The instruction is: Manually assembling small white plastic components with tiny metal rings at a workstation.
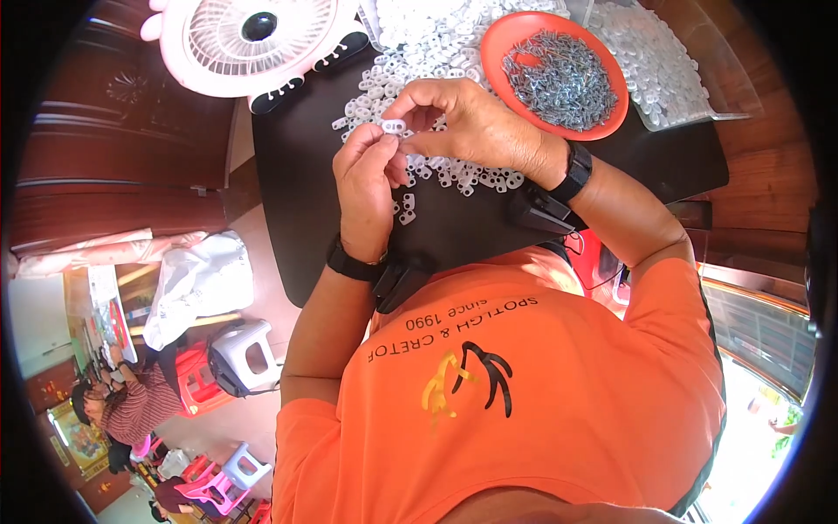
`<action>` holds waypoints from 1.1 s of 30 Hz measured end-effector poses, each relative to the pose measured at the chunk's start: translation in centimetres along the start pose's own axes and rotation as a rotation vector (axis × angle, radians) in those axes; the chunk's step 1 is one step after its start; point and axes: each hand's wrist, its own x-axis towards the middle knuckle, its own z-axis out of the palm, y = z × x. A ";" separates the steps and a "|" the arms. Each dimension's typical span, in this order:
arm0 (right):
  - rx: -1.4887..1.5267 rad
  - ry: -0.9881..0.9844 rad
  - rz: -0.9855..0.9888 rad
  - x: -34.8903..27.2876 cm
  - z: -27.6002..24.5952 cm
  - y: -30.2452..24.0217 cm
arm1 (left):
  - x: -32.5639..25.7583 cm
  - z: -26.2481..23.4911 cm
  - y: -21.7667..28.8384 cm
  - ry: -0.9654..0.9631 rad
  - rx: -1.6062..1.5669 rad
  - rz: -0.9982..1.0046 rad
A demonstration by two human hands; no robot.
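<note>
A small white plastic piece with two round holes [394, 127] is held up over the dark table. My left hand [365, 179] pinches it between thumb and fingers. From the right, my right hand [467, 122] curves round the same piece, index fingertip and thumb at its edges; whether it also holds a screw cannot be made out. Beneath and behind both hands spreads a loose heap of similar white pieces [458, 173], a few of them lying nearer to me. An orange-red bowl [493, 52] full of small metal screws [563, 83] stands beyond my right wrist.
A pink-and-white fan [188, 65] stands at the table's far left. A clear container [738, 109] of translucent white pieces is at the far right. The dark tabletop [297, 210] has a rounded edge close to me. Stools [247, 354] and other people [144, 406] are off to the left.
</note>
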 end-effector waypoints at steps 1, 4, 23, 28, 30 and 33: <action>-0.090 0.046 -0.059 0.0 0.2 0.0 | 0.1 -0.1 -0.1 -0.003 -0.010 -0.012; -0.101 0.064 -0.050 -0.1 0.3 -0.2 | 0.1 -0.1 -0.1 -0.008 -0.053 -0.027; -0.495 0.112 -0.343 -0.3 0.6 -0.6 | 0.0 0.6 0.3 -0.003 -0.026 -0.072; -0.459 0.108 -0.350 -0.3 0.8 0.0 | 0.2 0.3 0.0 -0.023 -0.060 -0.063; -0.457 0.103 -0.335 -0.3 0.7 0.0 | 0.2 0.3 0.0 -0.030 -0.058 -0.060; -0.454 0.082 -0.298 -0.4 0.5 -0.3 | 0.2 0.3 -0.1 -0.047 -0.058 -0.060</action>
